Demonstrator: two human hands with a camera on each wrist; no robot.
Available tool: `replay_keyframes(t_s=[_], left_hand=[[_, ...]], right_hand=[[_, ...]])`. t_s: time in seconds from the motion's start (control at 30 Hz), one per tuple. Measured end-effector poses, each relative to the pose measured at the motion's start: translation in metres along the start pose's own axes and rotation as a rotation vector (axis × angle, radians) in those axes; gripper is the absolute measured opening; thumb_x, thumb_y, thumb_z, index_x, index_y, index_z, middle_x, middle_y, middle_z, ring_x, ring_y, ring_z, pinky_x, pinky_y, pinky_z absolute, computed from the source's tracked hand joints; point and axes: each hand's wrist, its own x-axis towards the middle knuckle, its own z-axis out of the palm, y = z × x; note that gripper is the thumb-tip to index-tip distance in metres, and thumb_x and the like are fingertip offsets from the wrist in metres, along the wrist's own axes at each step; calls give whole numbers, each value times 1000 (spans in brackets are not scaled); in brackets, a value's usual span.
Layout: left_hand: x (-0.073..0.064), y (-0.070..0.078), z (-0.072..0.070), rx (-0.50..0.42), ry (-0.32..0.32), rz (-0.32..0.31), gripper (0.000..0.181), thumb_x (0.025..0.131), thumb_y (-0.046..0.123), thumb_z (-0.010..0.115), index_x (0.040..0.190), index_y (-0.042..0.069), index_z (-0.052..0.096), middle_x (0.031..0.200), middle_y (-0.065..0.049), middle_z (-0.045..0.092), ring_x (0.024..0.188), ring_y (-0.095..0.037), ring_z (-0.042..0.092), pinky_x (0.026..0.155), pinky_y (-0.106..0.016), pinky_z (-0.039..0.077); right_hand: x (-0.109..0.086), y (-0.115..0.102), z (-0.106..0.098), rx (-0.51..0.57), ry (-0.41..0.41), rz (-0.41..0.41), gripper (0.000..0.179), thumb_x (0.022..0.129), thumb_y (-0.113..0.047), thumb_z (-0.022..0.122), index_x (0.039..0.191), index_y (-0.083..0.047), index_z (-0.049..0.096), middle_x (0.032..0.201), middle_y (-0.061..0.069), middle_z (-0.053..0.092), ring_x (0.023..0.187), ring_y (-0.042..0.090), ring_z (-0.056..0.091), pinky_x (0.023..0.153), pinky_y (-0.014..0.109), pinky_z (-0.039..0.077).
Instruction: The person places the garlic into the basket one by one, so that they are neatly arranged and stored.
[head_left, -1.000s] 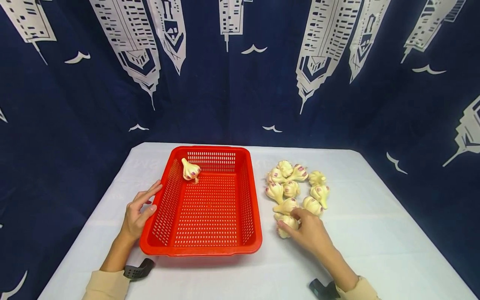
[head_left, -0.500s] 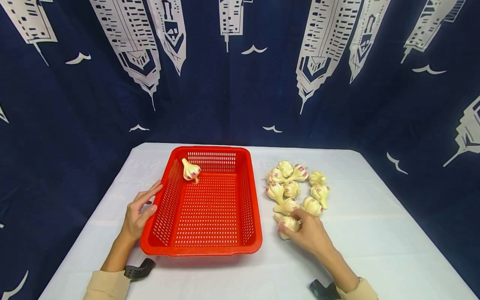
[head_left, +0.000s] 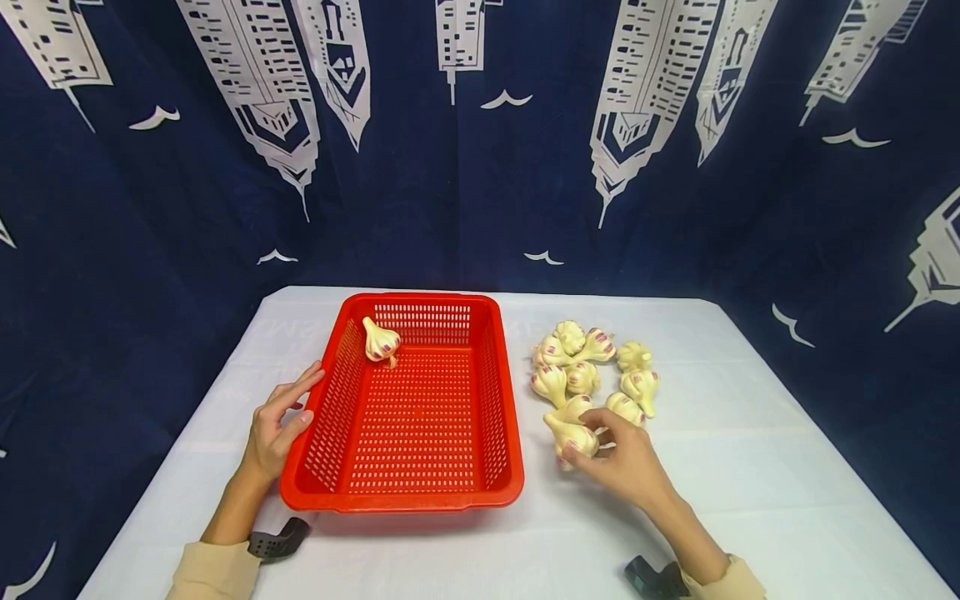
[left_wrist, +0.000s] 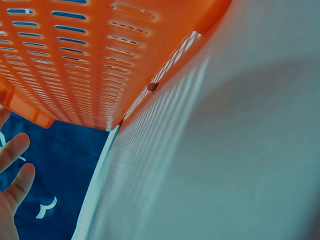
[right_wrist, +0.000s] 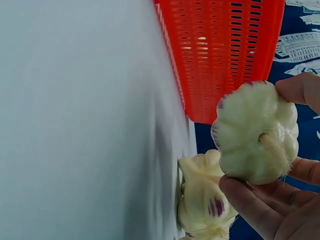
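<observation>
My right hand (head_left: 626,461) pinches a garlic bulb (head_left: 572,437) between thumb and fingertips, just right of the red plastic basket (head_left: 408,505). In the right wrist view that garlic bulb (right_wrist: 256,132) hangs off the table, its root end facing the camera. My left hand (head_left: 273,425) rests against the basket's left rim with its fingers fairly straight; in the left wrist view only some fingertips (left_wrist: 15,150) show beside the basket wall (left_wrist: 75,65). Inside the basket, near its far left corner, lies another garlic bulb (head_left: 381,342).
Several more garlic bulbs (head_left: 582,377) lie in a loose cluster on the white tablecloth (head_left: 720,467), right of the basket and beyond my right hand. A dark blue curtain (head_left: 457,192) with white building prints hangs behind the table.
My right hand has lifted the nearest garlic bulb slightly off the table, with its stem now tilted up to the left. The left hand and basket have stayed put.
</observation>
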Motion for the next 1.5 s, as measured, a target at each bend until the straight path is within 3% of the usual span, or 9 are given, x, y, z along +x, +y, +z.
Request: replay_keyframes(t_s=[0.4, 0.6, 0.8, 1.0, 1.17, 1.27, 1.5], left_hand=[[-2, -3, 0, -18, 3, -11, 52, 80, 2, 51, 130, -5, 61, 139, -20, 55, 104, -9, 53, 80, -23, 41], [-1, -2, 1, -11, 5, 7, 51, 79, 0, 51, 129, -6, 61, 137, -23, 55, 104, -11, 53, 80, -22, 41], [-1, -1, 1, -7, 0, -7, 51, 79, 0, 52, 129, -6, 61, 137, -23, 55, 104, -11, 53, 80, -24, 42], [-1, -1, 0, -13, -2, -21, 52, 79, 2, 52, 130, -5, 61, 139, -21, 55, 104, -10, 52, 80, -23, 42], [0, -2, 0, -2, 4, 12, 51, 79, 1, 52, 129, -6, 62, 137, -22, 55, 103, -11, 53, 79, -23, 42], [-1, -1, 0, -9, 1, -1, 52, 79, 1, 52, 129, -6, 61, 138, -22, 55, 104, -10, 52, 80, -22, 41], [0, -2, 0, -18, -7, -18, 52, 80, 1, 51, 130, -5, 61, 139, -21, 54, 103, -10, 52, 80, -23, 42]], right_hand=[[5, -1, -6, 62, 27, -30, 50, 72, -14, 85, 116, 1, 65, 105, 10, 64, 91, 27, 65, 72, 29, 57], [9, -2, -5, 67, 16, -64, 52, 70, -7, 82, 118, 4, 66, 103, 10, 61, 93, 24, 62, 74, 31, 57], [14, -9, -6, 58, -4, -47, 50, 73, -12, 82, 118, 3, 66, 107, 10, 60, 94, 22, 58, 75, 32, 57], [22, -16, -9, 74, 5, -76, 49, 72, -10, 83, 117, 1, 66, 107, 10, 62, 93, 23, 60, 74, 34, 57], [30, -23, -11, 38, 22, -154, 50, 72, -13, 84, 116, 0, 66, 110, 9, 68, 90, 21, 61, 72, 38, 56], [33, -27, -10, 12, 37, -192, 47, 71, -14, 83, 114, -1, 68, 107, 7, 70, 87, 18, 61, 70, 36, 55], [41, -38, -8, 7, 43, -206, 47, 69, -16, 83, 112, -3, 69, 102, 3, 70, 80, 16, 58, 69, 35, 52]])
